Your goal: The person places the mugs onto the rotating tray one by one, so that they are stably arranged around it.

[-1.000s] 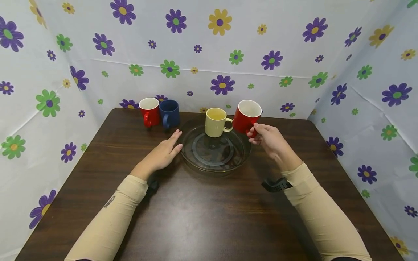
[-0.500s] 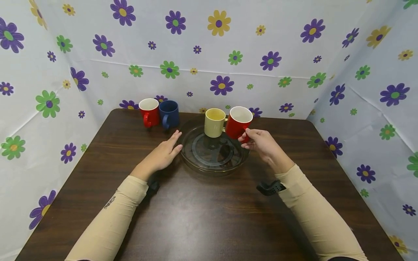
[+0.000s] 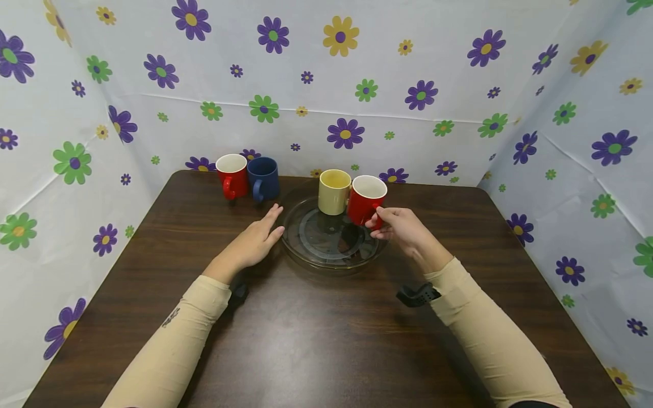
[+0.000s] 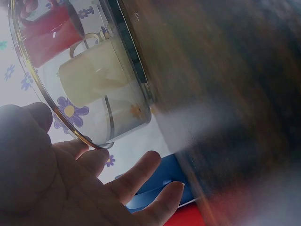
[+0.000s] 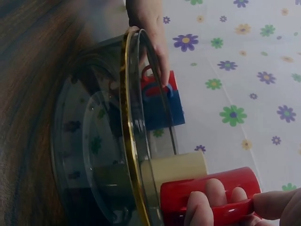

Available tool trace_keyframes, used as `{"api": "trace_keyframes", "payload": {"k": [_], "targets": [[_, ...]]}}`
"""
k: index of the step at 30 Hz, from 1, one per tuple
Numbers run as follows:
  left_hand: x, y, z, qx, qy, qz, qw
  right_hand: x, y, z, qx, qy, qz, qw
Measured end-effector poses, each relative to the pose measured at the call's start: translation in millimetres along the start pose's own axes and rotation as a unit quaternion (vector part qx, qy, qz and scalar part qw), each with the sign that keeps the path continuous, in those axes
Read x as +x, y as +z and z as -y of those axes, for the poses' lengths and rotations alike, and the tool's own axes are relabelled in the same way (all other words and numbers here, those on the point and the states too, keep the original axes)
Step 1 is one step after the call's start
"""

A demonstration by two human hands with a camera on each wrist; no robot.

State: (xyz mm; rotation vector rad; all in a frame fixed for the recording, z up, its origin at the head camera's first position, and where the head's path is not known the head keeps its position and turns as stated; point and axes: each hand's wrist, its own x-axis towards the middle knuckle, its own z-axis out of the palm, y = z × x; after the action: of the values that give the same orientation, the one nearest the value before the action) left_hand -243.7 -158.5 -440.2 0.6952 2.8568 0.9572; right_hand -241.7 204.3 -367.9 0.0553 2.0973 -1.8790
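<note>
A clear, dark-tinted round tray with a gold-edged rim (image 3: 326,266) sits on the table. A pale yellow mug (image 3: 333,195) stands upright in its back part. My right hand (image 3: 408,232) pinches the handle of a red mug (image 3: 362,207), white inside, slightly tilted and over the tray's right back, close beside the yellow mug. In the right wrist view the red mug (image 5: 207,188) has its base near the rim. My left hand (image 3: 252,241) lies at the tray's left side with fingers extended. The left wrist view shows the fingertips (image 4: 96,157) at the rim.
A second red mug (image 3: 232,173) and a dark blue mug (image 3: 264,181) stand side by side at the back left of the dark wooden table (image 3: 306,328). Flower-printed white cloth (image 3: 306,130) hangs behind and on both sides.
My right hand has carried the red mug left and down, from beyond the tray's right back side to over the tray beside the yellow mug. The left hand has stayed in place.
</note>
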Motion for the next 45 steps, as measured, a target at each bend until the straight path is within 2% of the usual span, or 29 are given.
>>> {"api": "trace_keyframes", "payload": {"k": [13, 36, 45], "targets": [[-3.8, 2.4, 1.7, -0.006, -0.004, 0.006, 1.0, 4.3, 10, -8, 0.01, 0.034, 0.006, 0.9994], [-7.4, -0.3, -3.3, -0.012, -0.001, -0.002, 0.9999, 14.9, 13, -9, -0.022, 0.091, 0.006, 0.9956], [-6.2, -3.0, -4.1, -0.003, -0.011, -0.001, 0.9999, 17.8, 13, -7, -0.055, 0.086, 0.007, 0.9948]]}}
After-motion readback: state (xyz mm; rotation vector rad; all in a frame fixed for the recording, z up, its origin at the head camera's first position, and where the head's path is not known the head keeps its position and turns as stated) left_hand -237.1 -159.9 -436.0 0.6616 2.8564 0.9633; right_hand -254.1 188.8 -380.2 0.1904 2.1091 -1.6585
